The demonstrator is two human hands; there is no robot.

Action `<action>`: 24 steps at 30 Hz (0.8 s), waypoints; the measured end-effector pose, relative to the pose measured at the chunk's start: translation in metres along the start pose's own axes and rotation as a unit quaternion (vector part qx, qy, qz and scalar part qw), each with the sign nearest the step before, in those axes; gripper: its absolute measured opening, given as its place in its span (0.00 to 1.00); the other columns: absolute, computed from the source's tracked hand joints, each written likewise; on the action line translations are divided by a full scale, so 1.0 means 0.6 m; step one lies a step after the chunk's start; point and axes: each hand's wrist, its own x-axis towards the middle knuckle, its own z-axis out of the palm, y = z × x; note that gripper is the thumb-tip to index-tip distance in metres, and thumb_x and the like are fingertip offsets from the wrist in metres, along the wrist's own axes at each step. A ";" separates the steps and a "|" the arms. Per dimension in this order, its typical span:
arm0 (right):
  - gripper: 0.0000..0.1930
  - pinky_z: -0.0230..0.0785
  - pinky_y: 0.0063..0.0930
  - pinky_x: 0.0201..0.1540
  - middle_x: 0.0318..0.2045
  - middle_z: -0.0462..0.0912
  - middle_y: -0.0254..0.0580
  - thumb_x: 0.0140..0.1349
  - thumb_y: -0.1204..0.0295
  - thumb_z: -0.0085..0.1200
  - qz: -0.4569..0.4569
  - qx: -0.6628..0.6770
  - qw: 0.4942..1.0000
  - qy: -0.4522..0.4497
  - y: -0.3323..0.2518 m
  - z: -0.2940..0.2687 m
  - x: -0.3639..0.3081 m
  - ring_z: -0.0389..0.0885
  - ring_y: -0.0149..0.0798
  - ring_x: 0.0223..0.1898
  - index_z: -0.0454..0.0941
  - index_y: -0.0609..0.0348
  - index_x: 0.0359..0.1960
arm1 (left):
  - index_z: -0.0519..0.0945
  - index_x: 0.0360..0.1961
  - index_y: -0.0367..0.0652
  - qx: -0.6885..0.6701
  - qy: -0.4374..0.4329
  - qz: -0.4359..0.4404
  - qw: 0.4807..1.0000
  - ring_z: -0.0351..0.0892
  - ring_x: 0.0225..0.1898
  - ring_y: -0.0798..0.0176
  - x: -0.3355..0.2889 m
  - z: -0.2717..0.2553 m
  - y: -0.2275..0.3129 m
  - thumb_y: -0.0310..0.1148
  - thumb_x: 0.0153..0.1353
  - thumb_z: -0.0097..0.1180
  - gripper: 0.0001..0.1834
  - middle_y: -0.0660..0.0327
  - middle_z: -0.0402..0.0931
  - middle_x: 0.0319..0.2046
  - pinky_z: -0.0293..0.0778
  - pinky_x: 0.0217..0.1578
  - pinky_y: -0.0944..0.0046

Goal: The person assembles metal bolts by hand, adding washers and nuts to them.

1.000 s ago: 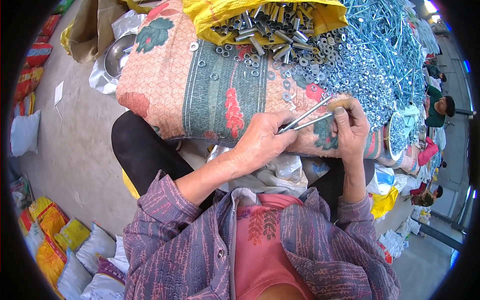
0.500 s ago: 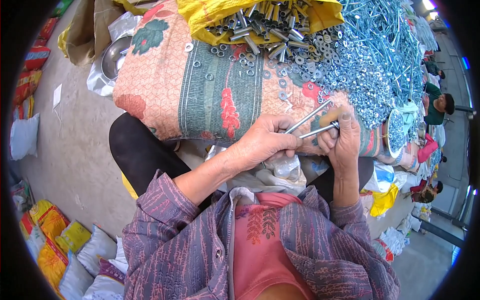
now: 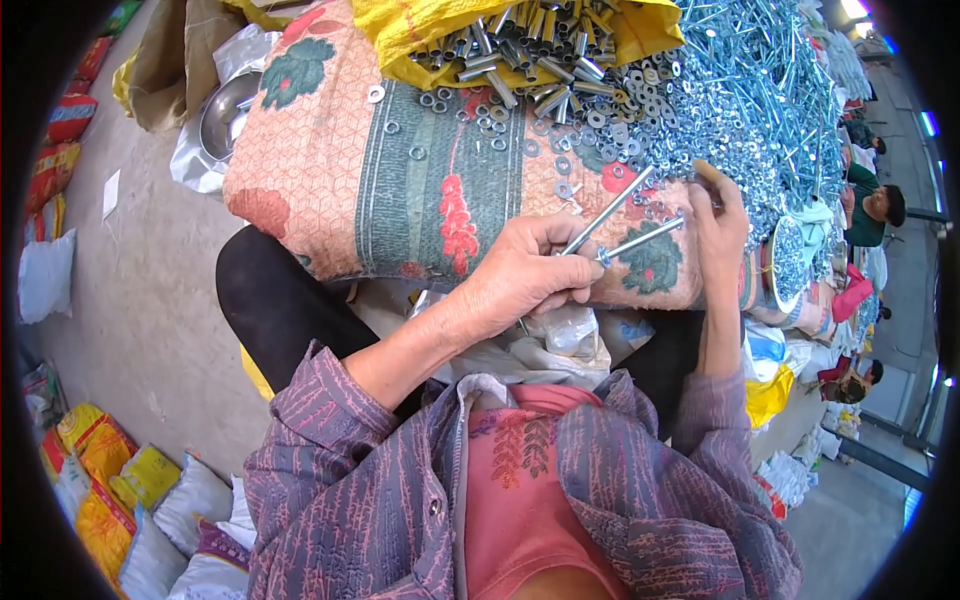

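Observation:
My left hand (image 3: 535, 268) is closed on two long metal bolts. One bolt (image 3: 612, 208) slants up and to the right, while the other bolt (image 3: 645, 238) lies lower, with a small nut or washer (image 3: 603, 257) on it close to my fingers. My right hand (image 3: 722, 225) is off the bolts, over the near edge of the pile of small nuts (image 3: 735, 150); its fingers are apart, and one fingertip wears a yellowish cover. Nothing shows between those fingers. Flat washers (image 3: 612, 130) lie scattered left of the pile on the patterned padded cloth (image 3: 300, 160).
A yellow bag (image 3: 395, 55) spills metal tubes (image 3: 510, 50) at the top. Many long bolts (image 3: 765, 55) are heaped at the upper right. A white bowl of nuts (image 3: 788, 262) stands at the right, a metal bowl (image 3: 222, 125) at the left. Filled sacks (image 3: 190, 500) line the floor.
My right hand has let go of the lower bolt and moved up and right to the nut pile, its fingers parting. My left hand keeps both bolts almost where they were.

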 end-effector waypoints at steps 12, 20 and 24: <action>0.05 0.66 0.37 0.30 0.27 0.72 0.43 0.52 0.72 0.56 -0.093 -0.213 0.973 -0.020 0.014 0.018 0.011 0.74 0.45 0.27 0.74 0.57 0.29 | 0.75 0.30 0.39 0.019 0.029 0.003 0.999 0.59 0.12 0.79 0.002 -0.004 -0.007 0.26 0.55 0.55 0.03 0.64 0.72 0.19 0.51 0.11 0.78; 0.04 0.68 0.30 0.28 0.22 0.77 0.41 0.57 0.73 0.51 0.040 -0.105 0.994 0.008 -0.019 -0.005 0.003 0.77 0.35 0.23 0.73 0.61 0.30 | 0.75 0.30 0.39 0.027 0.044 -0.005 0.999 0.59 0.11 0.79 0.006 -0.004 -0.007 0.26 0.55 0.55 0.03 0.64 0.72 0.19 0.51 0.11 0.78; 0.04 0.68 0.30 0.29 0.23 0.77 0.42 0.58 0.74 0.50 0.070 -0.051 0.996 0.007 -0.025 0.009 -0.005 0.76 0.37 0.24 0.74 0.60 0.31 | 0.74 0.30 0.39 0.069 0.057 -0.011 0.996 0.59 0.12 0.80 0.003 -0.004 -0.008 0.27 0.55 0.55 0.04 0.64 0.71 0.19 0.51 0.11 0.78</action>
